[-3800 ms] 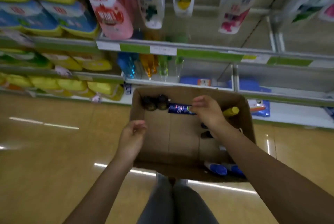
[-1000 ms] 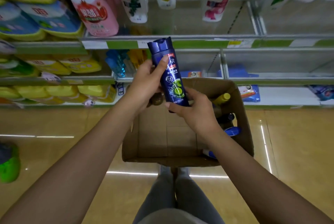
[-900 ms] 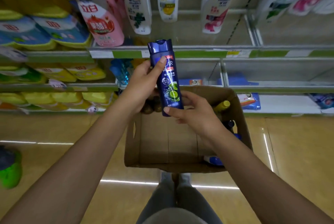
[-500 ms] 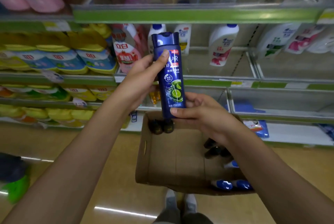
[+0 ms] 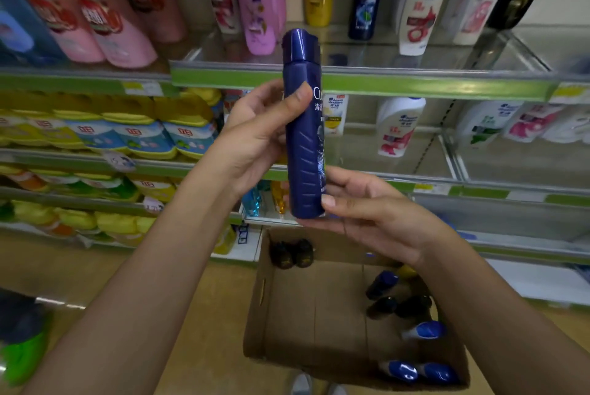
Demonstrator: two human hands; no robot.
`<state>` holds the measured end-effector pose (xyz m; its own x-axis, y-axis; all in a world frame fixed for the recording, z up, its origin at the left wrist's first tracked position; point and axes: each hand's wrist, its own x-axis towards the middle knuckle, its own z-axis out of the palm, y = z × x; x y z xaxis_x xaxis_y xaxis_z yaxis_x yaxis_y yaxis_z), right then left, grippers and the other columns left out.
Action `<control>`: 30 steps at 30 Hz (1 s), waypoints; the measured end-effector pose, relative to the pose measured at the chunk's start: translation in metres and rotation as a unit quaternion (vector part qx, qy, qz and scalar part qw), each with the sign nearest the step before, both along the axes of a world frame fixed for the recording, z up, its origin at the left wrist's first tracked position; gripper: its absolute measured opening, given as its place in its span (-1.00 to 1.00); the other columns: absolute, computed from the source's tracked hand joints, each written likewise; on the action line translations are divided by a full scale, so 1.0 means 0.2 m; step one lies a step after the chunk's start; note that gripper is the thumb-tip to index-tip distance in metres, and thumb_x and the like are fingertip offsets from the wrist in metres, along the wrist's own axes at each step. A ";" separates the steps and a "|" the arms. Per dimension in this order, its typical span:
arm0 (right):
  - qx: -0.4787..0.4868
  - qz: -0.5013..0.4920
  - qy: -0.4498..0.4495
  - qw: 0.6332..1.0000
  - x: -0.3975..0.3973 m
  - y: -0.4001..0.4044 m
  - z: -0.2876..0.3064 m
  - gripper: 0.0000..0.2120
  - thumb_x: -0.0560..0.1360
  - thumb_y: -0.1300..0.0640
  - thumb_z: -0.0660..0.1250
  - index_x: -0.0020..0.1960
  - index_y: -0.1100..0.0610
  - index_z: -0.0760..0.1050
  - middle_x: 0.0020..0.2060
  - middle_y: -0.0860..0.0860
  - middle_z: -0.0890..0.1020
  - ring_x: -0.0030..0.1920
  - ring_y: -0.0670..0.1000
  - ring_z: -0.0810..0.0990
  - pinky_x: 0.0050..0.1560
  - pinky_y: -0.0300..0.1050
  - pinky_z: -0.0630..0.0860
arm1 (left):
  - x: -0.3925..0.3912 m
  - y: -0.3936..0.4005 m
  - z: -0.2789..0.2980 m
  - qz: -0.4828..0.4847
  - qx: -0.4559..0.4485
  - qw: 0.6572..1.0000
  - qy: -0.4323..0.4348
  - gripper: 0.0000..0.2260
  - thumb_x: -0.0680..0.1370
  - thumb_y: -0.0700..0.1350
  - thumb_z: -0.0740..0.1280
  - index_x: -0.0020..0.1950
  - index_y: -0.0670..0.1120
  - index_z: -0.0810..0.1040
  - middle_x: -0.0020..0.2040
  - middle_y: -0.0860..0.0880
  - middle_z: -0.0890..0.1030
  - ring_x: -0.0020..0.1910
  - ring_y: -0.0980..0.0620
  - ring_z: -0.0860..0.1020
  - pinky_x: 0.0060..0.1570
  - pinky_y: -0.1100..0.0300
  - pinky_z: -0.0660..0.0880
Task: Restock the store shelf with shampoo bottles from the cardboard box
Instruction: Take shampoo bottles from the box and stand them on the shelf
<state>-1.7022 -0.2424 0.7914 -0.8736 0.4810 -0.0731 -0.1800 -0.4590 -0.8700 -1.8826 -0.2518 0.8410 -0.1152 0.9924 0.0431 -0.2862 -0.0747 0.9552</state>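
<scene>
The left hand (image 5: pixel 255 136) curls round the upper half of the blue shampoo bottle (image 5: pixel 303 126), thumb (image 5: pixel 295 101) pressed on its near face. The bottle stands upright, raised before the shelf (image 5: pixel 351 83), above the cardboard box (image 5: pixel 316 305). It looks stiff, smooth plastic, likely slick and moderately heavy; the ribbed lower body seems the safest hold. The right hand (image 5: pixel 370 219) cups its base, fingers partly curled.

One dark blue shampoo bottle (image 5: pixel 304 126) is held upright between two hands: the left hand (image 5: pixel 255 136) and the right hand (image 5: pixel 370 219). The cardboard box (image 5: pixel 265 295) holds two dark bottles (image 5: pixel 291 254) at its far left corner and about seven more bottles (image 5: pixel 415 330) along its right side.
</scene>
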 end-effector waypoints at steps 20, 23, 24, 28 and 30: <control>0.147 -0.202 -0.118 0.961 -0.11 0.06 0.10 -0.41 0.34 0.22 0.51 0.32 0.04 0.40 0.15 -0.02 0.63 0.12 -0.05 0.63 0.14 -0.06 0.59 | 0.07 0.11 0.18 0.128 -0.002 0.973 0.191 -0.67 0.50 0.14 0.35 0.16 -0.01 0.51 0.01 -0.01 0.64 -0.02 0.06 0.64 0.04 0.06 0.59; 0.104 -0.188 -0.071 0.974 -0.11 0.09 0.11 -0.39 0.32 0.16 0.49 0.33 0.06 0.39 0.17 -0.01 0.63 0.17 -0.01 0.62 0.19 -0.02 0.56 | 0.08 0.12 0.22 0.104 0.013 0.987 0.123 -0.71 0.58 0.07 0.26 0.14 -0.11 0.54 0.02 -0.10 0.68 0.01 -0.06 0.65 0.07 -0.03 0.58; 0.077 -0.159 -0.043 0.983 -0.11 0.09 0.12 -0.43 0.38 0.20 0.46 0.35 0.10 0.38 0.18 0.03 0.63 0.19 0.04 0.61 0.21 0.01 0.54 | 0.07 0.12 0.23 0.092 0.018 0.990 0.107 -0.71 0.60 0.05 0.22 0.16 -0.13 0.53 0.03 -0.10 0.68 0.01 -0.06 0.65 0.03 0.00 0.59; 0.101 -0.123 -0.035 0.987 -0.08 0.12 0.15 -0.49 0.44 0.28 0.40 0.37 0.20 0.38 0.21 0.11 0.61 0.24 0.12 0.58 0.30 0.09 0.48 | 0.07 0.14 0.25 0.050 0.027 0.997 0.060 -0.65 0.64 0.03 0.13 0.25 -0.18 0.48 0.10 -0.13 0.66 0.06 -0.05 0.64 0.09 0.02 0.55; 0.119 -0.151 -0.048 0.980 -0.07 0.12 0.15 -0.45 0.39 0.25 0.41 0.36 0.20 0.40 0.19 0.10 0.63 0.22 0.10 0.60 0.28 0.07 0.49 | 0.06 0.15 0.26 0.044 0.025 0.996 0.068 -0.65 0.63 0.05 0.14 0.25 -0.16 0.49 0.12 -0.12 0.65 0.09 -0.05 0.63 0.11 0.03 0.56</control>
<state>-1.7164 -0.2179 0.8220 -0.6832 0.7303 -0.0031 -0.1877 -0.1797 -0.9656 -1.8709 -0.2212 0.8924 -0.1918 0.9748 0.1135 -0.1453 -0.1426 0.9791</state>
